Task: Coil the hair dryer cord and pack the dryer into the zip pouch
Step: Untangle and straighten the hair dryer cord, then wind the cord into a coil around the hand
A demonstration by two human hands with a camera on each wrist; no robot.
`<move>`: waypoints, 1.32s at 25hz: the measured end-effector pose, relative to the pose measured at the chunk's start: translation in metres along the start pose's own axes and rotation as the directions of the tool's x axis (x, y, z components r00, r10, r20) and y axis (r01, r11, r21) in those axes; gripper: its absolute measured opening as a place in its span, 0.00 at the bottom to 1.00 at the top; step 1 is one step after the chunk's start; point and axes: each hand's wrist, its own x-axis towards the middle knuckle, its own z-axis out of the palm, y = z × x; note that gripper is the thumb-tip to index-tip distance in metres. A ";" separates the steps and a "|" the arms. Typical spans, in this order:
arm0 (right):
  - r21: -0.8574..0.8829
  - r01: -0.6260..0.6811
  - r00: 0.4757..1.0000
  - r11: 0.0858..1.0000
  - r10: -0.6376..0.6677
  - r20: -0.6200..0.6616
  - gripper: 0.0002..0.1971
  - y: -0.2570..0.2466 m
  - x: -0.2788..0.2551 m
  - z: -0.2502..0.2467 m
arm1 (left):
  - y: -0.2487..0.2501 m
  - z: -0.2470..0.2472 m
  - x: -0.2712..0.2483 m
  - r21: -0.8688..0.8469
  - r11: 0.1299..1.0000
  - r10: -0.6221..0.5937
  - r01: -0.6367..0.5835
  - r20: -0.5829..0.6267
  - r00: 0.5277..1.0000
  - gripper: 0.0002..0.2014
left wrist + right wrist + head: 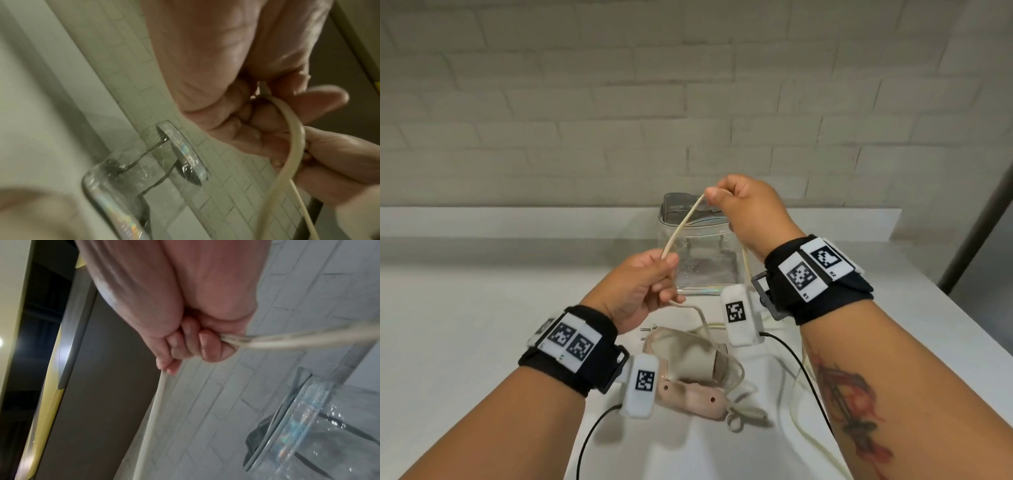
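- Counter (482, 342): white, running to a back ledge under a pale brick wall. Plenty of bare top on the left half for laying loops if the coil slips.
- Zip pouch (698, 246): clear, standing upright at the counter's back edge, mouth looking open at the top. Judged ready to receive; nothing in it yet.
- Hair dryer (688, 366): beige, lying on its side near the front edge, below both hands, plug pins showing beside it. Not yet lifted.
- Cord (683, 224): cream, one short run stretched taut between the hands; the rest trails slack over the dryer and off toward the front right edge.
- Right hand (750, 209): raised in front of the pouch, fist clenched round the cord; the wrist view shows cord leaving both sides of the fist.
- Left hand (640, 287): lower and nearer, thumb and fingers pinching the cord.
- Advice, as judgement: keep loops even and modest so the bundle fits the pouch mouth; feed slack through one hand, no sharp kinks; mind the trailing length snagging the dryer.
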 end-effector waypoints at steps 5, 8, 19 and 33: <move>0.119 -0.011 0.939 0.993 0.051 -0.341 0.12 0.005 0.016 -0.015 | -0.022 0.001 -0.010 0.061 0.997 -0.060 0.054 0.113 0.992 0.09; 0.181 0.009 0.829 0.984 0.094 -0.551 0.11 0.009 0.031 -0.047 | -0.039 -0.001 -0.021 0.186 0.976 -0.144 0.112 0.169 0.975 0.10; -0.469 -0.218 0.975 0.856 0.174 -0.136 0.33 0.059 -0.001 -0.044 | -0.005 0.011 -0.014 0.607 0.786 0.012 0.118 -0.206 0.978 0.16; -0.485 0.302 0.849 0.821 0.000 0.528 0.25 -0.011 -0.039 0.005 | 0.037 0.044 0.014 0.903 0.429 0.245 0.001 -0.118 0.962 0.10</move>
